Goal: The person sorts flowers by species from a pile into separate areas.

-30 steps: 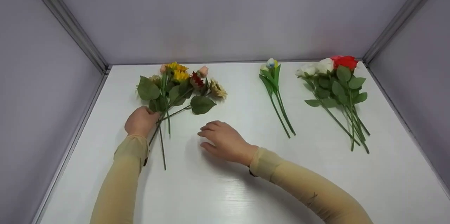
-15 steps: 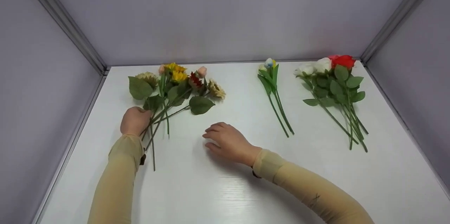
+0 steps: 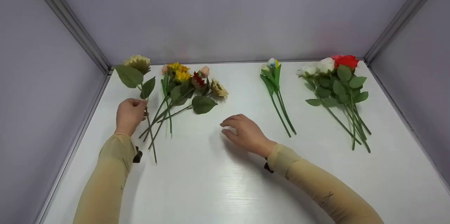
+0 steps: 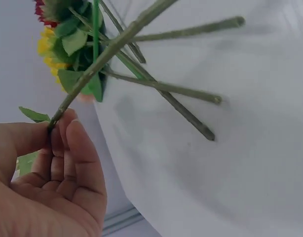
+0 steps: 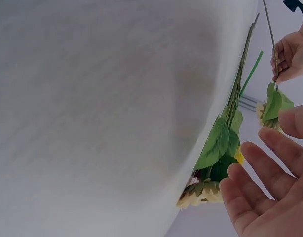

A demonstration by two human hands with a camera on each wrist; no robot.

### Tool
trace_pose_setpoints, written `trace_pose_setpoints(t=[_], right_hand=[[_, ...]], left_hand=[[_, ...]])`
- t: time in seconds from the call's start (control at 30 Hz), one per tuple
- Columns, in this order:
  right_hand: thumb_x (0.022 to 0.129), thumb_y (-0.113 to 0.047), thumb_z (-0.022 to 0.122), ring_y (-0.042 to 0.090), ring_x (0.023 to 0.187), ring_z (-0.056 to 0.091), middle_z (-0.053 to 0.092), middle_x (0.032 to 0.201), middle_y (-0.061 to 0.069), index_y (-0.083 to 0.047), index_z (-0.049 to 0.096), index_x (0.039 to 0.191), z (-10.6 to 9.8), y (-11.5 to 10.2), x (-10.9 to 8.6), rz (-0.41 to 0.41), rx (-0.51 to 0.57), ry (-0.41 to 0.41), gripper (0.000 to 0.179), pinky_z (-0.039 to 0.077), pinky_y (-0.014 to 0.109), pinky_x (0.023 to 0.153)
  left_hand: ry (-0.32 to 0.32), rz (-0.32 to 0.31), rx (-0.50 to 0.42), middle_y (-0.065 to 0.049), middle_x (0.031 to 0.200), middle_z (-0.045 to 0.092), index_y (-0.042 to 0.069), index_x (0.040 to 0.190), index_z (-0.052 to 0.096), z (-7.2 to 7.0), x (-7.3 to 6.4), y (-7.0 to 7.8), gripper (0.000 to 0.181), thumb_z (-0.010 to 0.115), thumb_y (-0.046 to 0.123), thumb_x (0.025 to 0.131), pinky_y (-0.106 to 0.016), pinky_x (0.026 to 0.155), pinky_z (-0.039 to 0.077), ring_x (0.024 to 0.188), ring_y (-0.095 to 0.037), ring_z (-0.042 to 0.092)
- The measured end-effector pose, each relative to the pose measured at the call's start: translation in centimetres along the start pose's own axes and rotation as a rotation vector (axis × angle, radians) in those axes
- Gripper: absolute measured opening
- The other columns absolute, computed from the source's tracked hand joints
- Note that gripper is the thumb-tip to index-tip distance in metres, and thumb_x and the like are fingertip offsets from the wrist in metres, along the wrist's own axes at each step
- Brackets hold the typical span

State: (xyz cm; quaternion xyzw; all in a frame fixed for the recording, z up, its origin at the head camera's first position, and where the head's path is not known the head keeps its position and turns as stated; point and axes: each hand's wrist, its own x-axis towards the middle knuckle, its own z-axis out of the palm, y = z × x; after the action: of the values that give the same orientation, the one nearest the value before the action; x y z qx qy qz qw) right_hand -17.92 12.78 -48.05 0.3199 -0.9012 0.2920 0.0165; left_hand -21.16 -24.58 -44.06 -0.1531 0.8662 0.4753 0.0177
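My left hand [image 3: 130,115] pinches the stem of a cream sunflower [image 3: 137,64] between thumb and fingers, near its leaves. In the left wrist view the pinched stem [image 4: 109,52] runs slanting across the picture above the table. Beside it lies a mixed bunch with yellow sunflowers [image 3: 181,72], a dark red flower [image 3: 198,80], pale pink buds [image 3: 204,71] and another cream sunflower [image 3: 218,89], stems crossing. My right hand [image 3: 248,134] hovers over the middle of the table with relaxed fingers and holds nothing; the right wrist view shows its spread fingers [image 5: 255,185].
Three tulips [image 3: 272,72] with green stems lie right of the middle. Farther right is a bunch of white roses [image 3: 325,65] and a red rose [image 3: 346,62]. Grey panels [image 3: 225,16] enclose the white table [image 3: 211,189] at the back and sides.
My left hand has lifted the cream sunflower out of the bunch, up and to the left. My right hand has drifted right, away from the bunch.
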Motion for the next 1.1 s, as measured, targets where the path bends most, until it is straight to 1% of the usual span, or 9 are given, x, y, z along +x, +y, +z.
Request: trace_pose_setpoints(t=[0.13, 0.3, 0.37, 0.43, 0.53, 0.67, 0.77, 0.9, 1.1], right_hand=[[0.102, -0.023, 0.065, 0.021, 0.114, 0.063, 0.071, 0.118, 0.001, -0.01, 0.076, 0.12, -1.4, 1.0, -0.2, 0.144, 0.105, 0.056, 0.024, 0.051, 0.039, 0.097], [0.103, -0.025, 0.064, 0.018, 0.102, 0.066, 0.073, 0.114, -0.002, -0.011, 0.076, 0.119, -2.7, 2.2, -0.7, 0.312, 0.276, 0.115, 0.024, 0.055, 0.037, 0.087], [0.103, -0.024, 0.064, 0.02, 0.1, 0.068, 0.074, 0.112, 0.0, -0.01, 0.076, 0.117, -2.9, 2.5, -0.9, 0.372, 0.366, 0.112, 0.023, 0.055, 0.038, 0.084], [0.103, -0.023, 0.065, 0.024, 0.099, 0.068, 0.074, 0.109, 0.003, -0.007, 0.076, 0.117, -2.8, 2.5, -1.2, 0.423, 0.484, 0.085, 0.024, 0.056, 0.041, 0.083], [0.102, -0.024, 0.065, 0.029, 0.101, 0.069, 0.075, 0.108, 0.008, -0.002, 0.074, 0.12, -2.1, 2.0, -1.7, 0.478, 0.689, -0.002, 0.029, 0.057, 0.042, 0.085], [0.1, -0.027, 0.068, 0.028, 0.101, 0.07, 0.074, 0.112, 0.013, 0.003, 0.069, 0.126, -1.0, 0.6, -2.7, 0.499, 0.915, -0.114, 0.039, 0.058, 0.042, 0.088], [0.098, -0.021, 0.07, 0.025, 0.1, 0.071, 0.073, 0.113, 0.015, 0.007, 0.066, 0.126, -0.5, -0.2, -3.5, 0.513, 1.027, -0.117, 0.04, 0.058, 0.041, 0.088], [0.095, -0.013, 0.073, 0.023, 0.096, 0.071, 0.073, 0.11, 0.015, 0.011, 0.066, 0.121, -0.3, -0.8, -4.4, 0.557, 1.095, -0.052, 0.036, 0.059, 0.038, 0.086], [0.095, -0.01, 0.074, 0.024, 0.092, 0.072, 0.073, 0.106, 0.015, 0.012, 0.066, 0.116, -0.5, -0.5, -5.6, 0.584, 1.062, 0.01, 0.032, 0.06, 0.038, 0.084]], left_hand=[[-0.051, 0.047, -0.094, -0.02, 0.114, 0.063, -0.005, 0.126, 0.061, 2.1, -0.8, 2.2, 0.039, 0.053, 0.028, 0.107, -0.034, 0.082, 0.058, 0.094, -0.023, 0.065], [-0.13, 0.08, -0.214, -0.018, 0.114, 0.062, 0.0, 0.123, 0.062, 6.0, -1.8, 5.1, 0.036, 0.059, 0.032, 0.106, -0.037, 0.083, 0.058, 0.097, -0.026, 0.064], [-0.152, 0.105, -0.28, -0.018, 0.113, 0.063, 0.001, 0.121, 0.063, 7.7, -2.2, 6.4, 0.035, 0.061, 0.032, 0.105, -0.038, 0.084, 0.059, 0.097, -0.027, 0.065], [-0.172, 0.129, -0.344, -0.017, 0.111, 0.063, 0.003, 0.119, 0.064, 9.3, -2.7, 7.7, 0.032, 0.062, 0.031, 0.104, -0.038, 0.084, 0.059, 0.096, -0.027, 0.065], [-0.191, 0.172, -0.426, -0.015, 0.106, 0.064, 0.004, 0.117, 0.065, 11.6, -3.1, 9.5, 0.03, 0.064, 0.031, 0.104, -0.038, 0.082, 0.059, 0.091, -0.026, 0.064], [-0.202, 0.219, -0.492, -0.014, 0.103, 0.065, 0.004, 0.114, 0.066, 14.2, -3.7, 11.6, 0.026, 0.064, 0.028, 0.103, -0.033, 0.078, 0.058, 0.087, -0.021, 0.063], [-0.218, 0.246, -0.536, -0.015, 0.101, 0.066, 0.003, 0.111, 0.067, 15.6, -4.1, 12.5, 0.023, 0.066, 0.024, 0.103, -0.032, 0.077, 0.059, 0.087, -0.022, 0.066], [-0.259, 0.26, -0.579, -0.016, 0.101, 0.066, 0.002, 0.11, 0.068, 16.8, -4.6, 13.1, 0.02, 0.066, 0.021, 0.103, -0.033, 0.077, 0.061, 0.089, -0.025, 0.068], [-0.337, 0.231, -0.607, -0.013, 0.103, 0.067, 0.002, 0.113, 0.069, 17.8, -5.4, 13.3, 0.023, 0.068, 0.022, 0.101, -0.034, 0.079, 0.061, 0.092, -0.026, 0.069]])
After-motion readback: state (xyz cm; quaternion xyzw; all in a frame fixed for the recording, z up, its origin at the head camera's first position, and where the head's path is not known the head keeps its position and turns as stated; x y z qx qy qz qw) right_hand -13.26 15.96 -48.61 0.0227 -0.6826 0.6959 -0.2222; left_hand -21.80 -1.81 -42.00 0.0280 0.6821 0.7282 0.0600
